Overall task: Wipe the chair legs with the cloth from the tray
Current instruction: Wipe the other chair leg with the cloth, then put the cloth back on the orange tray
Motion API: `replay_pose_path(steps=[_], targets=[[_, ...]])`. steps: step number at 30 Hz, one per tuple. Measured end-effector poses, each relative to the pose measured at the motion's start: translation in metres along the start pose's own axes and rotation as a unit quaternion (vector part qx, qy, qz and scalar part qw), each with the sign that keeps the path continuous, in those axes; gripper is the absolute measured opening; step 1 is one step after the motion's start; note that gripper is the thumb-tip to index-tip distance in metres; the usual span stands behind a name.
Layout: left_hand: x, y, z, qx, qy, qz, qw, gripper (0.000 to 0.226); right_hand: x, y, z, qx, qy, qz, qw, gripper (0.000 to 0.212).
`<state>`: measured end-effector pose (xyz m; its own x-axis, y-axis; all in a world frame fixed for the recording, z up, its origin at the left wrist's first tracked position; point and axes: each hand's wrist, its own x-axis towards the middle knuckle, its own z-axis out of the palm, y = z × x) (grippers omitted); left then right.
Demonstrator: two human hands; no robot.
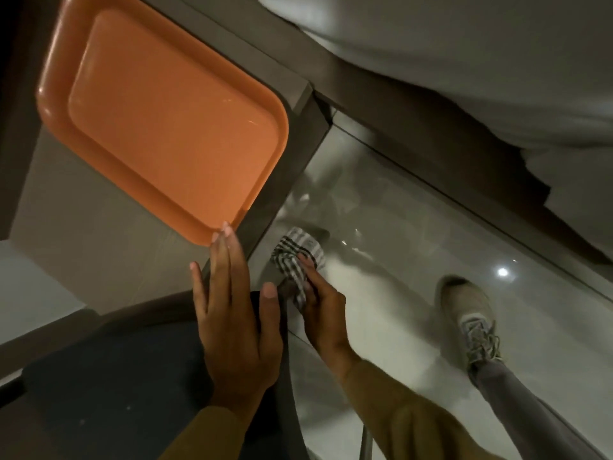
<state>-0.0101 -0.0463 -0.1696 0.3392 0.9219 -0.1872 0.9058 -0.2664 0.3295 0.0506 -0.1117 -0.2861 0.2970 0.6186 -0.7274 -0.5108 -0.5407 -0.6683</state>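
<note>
A checked grey-and-white cloth (298, 260) is bunched in my right hand (323, 310), low beside the chair's right edge and above the glossy floor. My left hand (232, 313) lies flat, fingers together, on the dark chair seat (116, 386) near its front right corner. The fingertips reach almost to the corner of the orange tray (159, 117), which sits with nothing in it on a grey-beige table. The chair leg under the cloth is mostly hidden by the cloth and my hands.
The table (83, 227) stands just beyond the chair, its dark edge running past the tray. A white-covered bed (464, 61) with a dark base fills the upper right. My shoe (471, 313) and trouser leg stand on the shiny tiled floor (414, 227) at right.
</note>
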Motion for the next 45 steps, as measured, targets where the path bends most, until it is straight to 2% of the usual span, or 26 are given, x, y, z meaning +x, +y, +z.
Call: replay_pose_path(steps=[5, 7, 9, 10, 12, 14, 16, 19, 23, 25, 26, 27, 28, 29, 30, 31, 32, 35, 38, 39, 40, 45], targets=[[0.0, -0.004, 0.004, -0.013, 0.009, -0.002, 1.0, 0.076, 0.051, 0.013, -0.004, -0.081, 0.07, 0.062, 0.992, 0.052], [0.0, -0.005, 0.003, -0.014, -0.004, -0.01, 1.0, 0.077, 0.047, 0.005, -0.003, -0.058, 0.079, 0.083, 0.992, 0.047], [0.001, -0.004, 0.0, -0.016, -0.016, -0.008, 1.0, 0.077, 0.025, -0.009, -0.003, 0.012, 0.066, 0.115, 0.991, 0.035], [0.002, -0.002, -0.003, -0.012, -0.021, -0.005, 1.0, 0.076, 0.008, -0.017, -0.001, 0.003, 0.053, 0.111, 0.992, 0.033], [0.002, 0.001, -0.004, 0.01, -0.026, 0.004, 1.0, 0.076, -0.031, -0.034, -0.004, -0.064, -0.011, 0.04, 0.997, 0.036], [0.003, 0.002, -0.005, 0.035, -0.019, 0.013, 0.999, 0.075, -0.049, -0.045, -0.012, -0.127, -0.032, -0.04, 0.991, 0.039], [0.003, 0.001, -0.005, 0.051, -0.012, 0.014, 0.999, 0.072, -0.042, -0.069, -0.025, -0.159, -0.08, -0.06, 0.982, 0.038], [0.004, -0.003, -0.004, 0.048, -0.02, 0.009, 0.999, 0.064, -0.026, -0.1, -0.05, -0.141, -0.157, -0.019, 0.977, 0.042], [0.005, 0.003, -0.01, 0.014, -0.075, -0.045, 0.996, 0.073, -0.018, -0.151, -0.067, -0.04, -0.127, 0.082, 0.988, 0.048], [0.013, 0.012, -0.02, -0.076, -0.095, -0.133, 0.984, 0.076, -0.017, -0.182, -0.07, 0.033, -0.119, 0.15, 0.981, 0.045], [0.022, 0.019, -0.03, -0.185, -0.101, -0.206, 0.956, 0.07, -0.018, -0.2, -0.072, 0.062, -0.132, 0.176, 0.974, 0.044], [0.03, 0.026, -0.037, -0.316, -0.103, -0.272, 0.903, 0.06, -0.02, -0.219, -0.072, 0.096, -0.142, 0.198, 0.965, 0.043], [0.04, 0.033, -0.046, -0.436, -0.095, -0.321, 0.836, 0.055, -0.021, -0.239, -0.069, 0.116, -0.148, 0.212, 0.959, 0.045], [0.047, 0.036, -0.052, -0.52, -0.082, -0.343, 0.778, 0.06, -0.023, -0.257, -0.062, 0.124, -0.15, 0.221, 0.956, 0.051], [0.054, 0.038, -0.055, -0.584, -0.084, -0.353, 0.726, 0.075, -0.024, -0.274, -0.052, 0.117, -0.164, 0.223, 0.954, 0.057], [0.061, 0.041, -0.059, -0.633, -0.104, -0.352, 0.682, 0.091, -0.026, -0.29, -0.041, 0.095, -0.186, 0.219, 0.953, 0.06], [0.066, 0.045, -0.062, -0.669, -0.133, -0.343, 0.646, 0.099, -0.027, -0.303, -0.03, 0.056, -0.199, 0.208, 0.956, 0.057], [0.085, 0.049, -0.076, -0.73, -0.155, -0.325, 0.581, 0.079, -0.024, -0.332, 0.005, -0.112, -0.213, 0.119, 0.963, 0.035], [0.099, 0.045, -0.082, -0.774, -0.099, -0.346, 0.521, 0.064, -0.009, -0.344, 0.023, -0.203, -0.219, -0.011, 0.954, 0.03], [0.103, 0.044, -0.082, -0.778, -0.082, -0.351, 0.514, 0.061, -0.002, -0.345, 0.029, -0.231, -0.223, -0.051, 0.945, 0.03], [0.107, 0.043, -0.084, -0.769, -0.061, -0.352, 0.529, 0.057, 0.006, -0.344, 0.032, -0.261, -0.224, -0.079, 0.936, 0.03], [0.124, 0.04, -0.075, -0.633, 0.115, -0.386, 0.662, 0.043, 0.053, -0.318, 0.046, -0.395, -0.209, -0.17, 0.878, 0.021]])
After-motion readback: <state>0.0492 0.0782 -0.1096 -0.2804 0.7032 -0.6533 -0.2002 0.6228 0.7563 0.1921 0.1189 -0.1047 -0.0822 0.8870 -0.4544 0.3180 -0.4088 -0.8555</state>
